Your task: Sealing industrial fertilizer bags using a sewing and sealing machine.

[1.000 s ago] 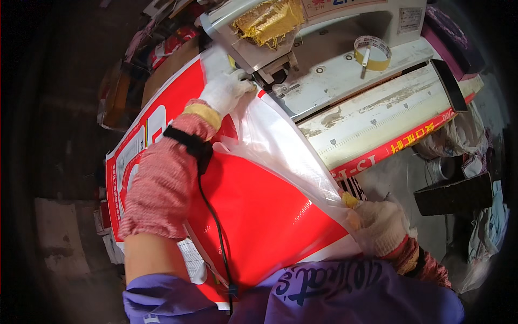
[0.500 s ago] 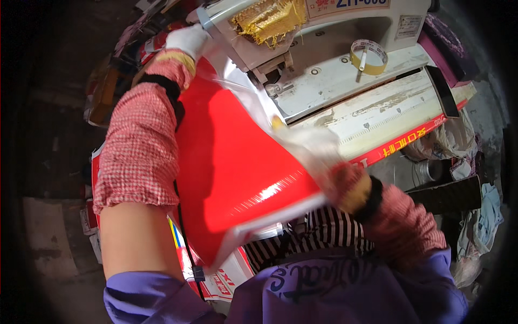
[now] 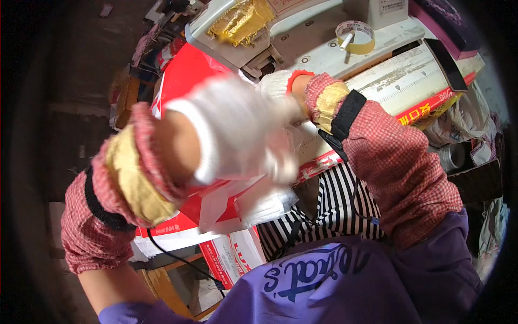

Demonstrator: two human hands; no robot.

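My left hand [image 3: 232,127], in a white knit glove, is smeared by motion above the red and white plastic sheeting [image 3: 189,70]. Its fingers point down toward crumpled clear film, too blurred to show whether they grip it. Beyond it, my right hand [image 3: 278,87], also gloved in white, lies beside the needle end of a pale grey sewing machine [image 3: 329,46]. The right fingers are mostly hidden behind the left hand and the machine's edge. Red and white sheeting spreads under my left forearm and along the machine's left side.
A roll of yellowish tape [image 3: 359,46] with a small white stick lies on the machine bed. Yellow woven material [image 3: 240,21] covers part of the machine head. A marked white board [image 3: 399,81] runs along the front. Red and white printed packaging [image 3: 229,256] lies below, near a black cable [image 3: 181,258].
My left hand has come from the machine's far left corner toward me and rightward. My right hand has moved farther away and leftward. The red sheeting has shifted and folded.
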